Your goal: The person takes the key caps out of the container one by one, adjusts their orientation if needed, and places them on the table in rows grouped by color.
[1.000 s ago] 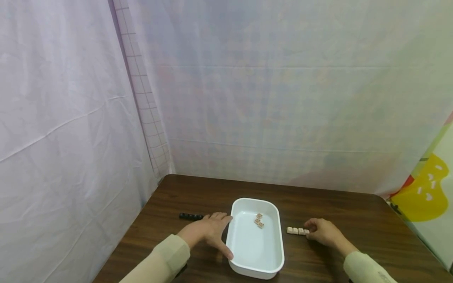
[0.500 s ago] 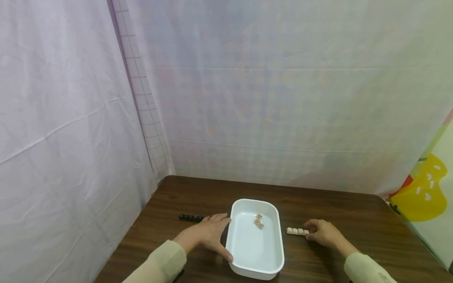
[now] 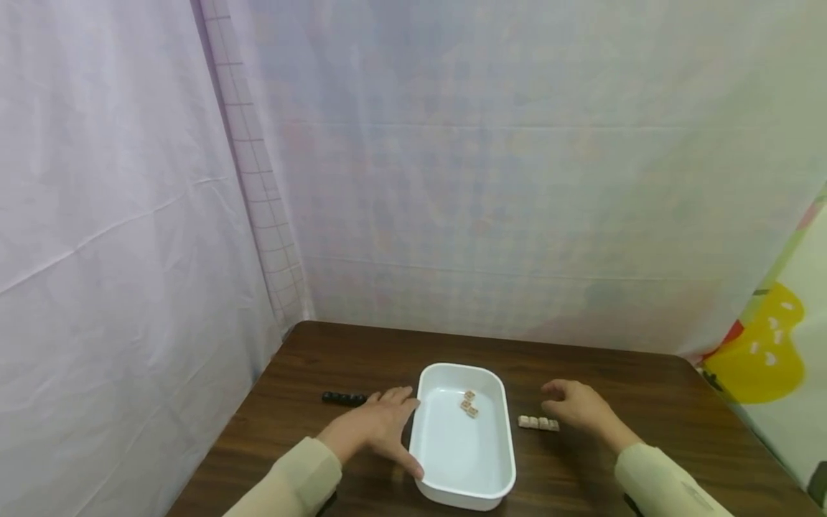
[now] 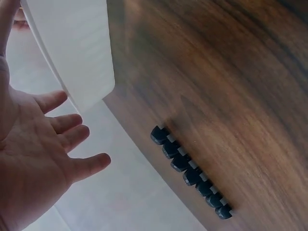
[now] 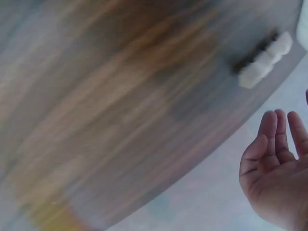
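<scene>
A white rectangular tray stands in front of me, with three small beige keycaps lying inside. My left hand rests at the tray's left side, thumb and fingertips spread along the rim. Beyond its fingers, a row of black keycaps lies on the table, partly hidden by the hand in the head view. Right of the tray sits a short row of white keycaps. Just past its right end, my right hand hovers with loosely bent fingers and nothing visible in them.
The dark wood table has rounded far corners. A pale hanging cloth runs close behind its back edge, and a white curtain hangs along the left. At the right, a wall covering shows a yellow shape.
My right hand has lifted off the right end of the white keycap row and moved slightly forward. The left hand stays at the tray. The head view has shifted a little.
</scene>
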A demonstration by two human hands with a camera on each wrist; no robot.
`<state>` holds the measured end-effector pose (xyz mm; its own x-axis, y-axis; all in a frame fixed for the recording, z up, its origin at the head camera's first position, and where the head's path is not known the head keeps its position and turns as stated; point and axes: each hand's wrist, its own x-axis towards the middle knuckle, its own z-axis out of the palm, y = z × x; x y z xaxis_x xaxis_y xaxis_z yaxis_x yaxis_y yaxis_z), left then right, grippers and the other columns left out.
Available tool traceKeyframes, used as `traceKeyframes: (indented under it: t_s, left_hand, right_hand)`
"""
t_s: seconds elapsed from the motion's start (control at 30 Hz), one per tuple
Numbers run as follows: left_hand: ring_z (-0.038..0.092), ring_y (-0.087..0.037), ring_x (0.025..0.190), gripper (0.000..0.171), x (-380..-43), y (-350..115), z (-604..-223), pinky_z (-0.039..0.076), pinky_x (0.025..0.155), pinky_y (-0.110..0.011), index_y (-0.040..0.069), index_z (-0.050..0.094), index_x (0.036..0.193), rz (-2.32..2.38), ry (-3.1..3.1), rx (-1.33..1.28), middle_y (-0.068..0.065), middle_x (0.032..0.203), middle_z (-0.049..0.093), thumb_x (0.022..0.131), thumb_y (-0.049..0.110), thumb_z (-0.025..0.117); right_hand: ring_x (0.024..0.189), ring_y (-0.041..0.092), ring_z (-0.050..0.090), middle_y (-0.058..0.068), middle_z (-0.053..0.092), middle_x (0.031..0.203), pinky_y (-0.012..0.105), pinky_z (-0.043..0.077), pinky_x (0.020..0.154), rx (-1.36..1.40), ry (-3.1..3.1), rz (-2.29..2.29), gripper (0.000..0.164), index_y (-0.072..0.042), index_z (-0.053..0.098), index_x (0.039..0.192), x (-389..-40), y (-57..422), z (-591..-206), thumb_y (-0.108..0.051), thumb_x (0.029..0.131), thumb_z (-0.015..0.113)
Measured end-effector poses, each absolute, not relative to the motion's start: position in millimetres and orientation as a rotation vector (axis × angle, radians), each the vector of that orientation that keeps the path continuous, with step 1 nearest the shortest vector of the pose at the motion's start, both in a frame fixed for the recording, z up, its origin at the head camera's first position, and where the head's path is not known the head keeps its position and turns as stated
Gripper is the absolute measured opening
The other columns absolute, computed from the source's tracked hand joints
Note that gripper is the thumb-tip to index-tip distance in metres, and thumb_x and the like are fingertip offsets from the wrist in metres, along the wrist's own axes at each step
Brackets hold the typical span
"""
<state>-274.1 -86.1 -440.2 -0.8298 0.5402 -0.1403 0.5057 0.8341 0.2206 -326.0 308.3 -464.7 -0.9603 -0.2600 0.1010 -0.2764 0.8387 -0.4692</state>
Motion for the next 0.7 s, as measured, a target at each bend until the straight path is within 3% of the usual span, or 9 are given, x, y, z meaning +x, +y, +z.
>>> traceKeyframes:
  t_s: [0.4,0.7]
  left_hand:
    - [0.027,-0.032,0.145,0.121,-274.0,-82.4,-441.8,0.027,0.114,-0.055,0.009,0.035,0.153,0.278,2.799,0.770,-0.016,0.158,0.030,0.061,0.076,0.078]
    - [0.026,-0.032,0.146,0.122,-272.7,-79.2,-435.6,0.025,0.115,-0.054,0.009,0.037,0.152,0.260,2.796,0.759,-0.015,0.159,0.029,0.060,0.075,0.080]
  right_hand:
    - [0.093,0.031,0.067,0.012,0.071,0.105,0.050,0.054,0.075,0.377,-2.875,0.809,0.030,-0.006,0.072,0.111,-329.4,252.5,-445.1,-0.028,0.091,0.070]
    - [0.115,0.044,0.057,0.023,0.062,0.124,0.063,0.044,0.094,0.350,-2.860,0.765,0.027,-0.006,0.074,0.110,-328.2,211.0,-451.9,-0.024,0.089,0.070]
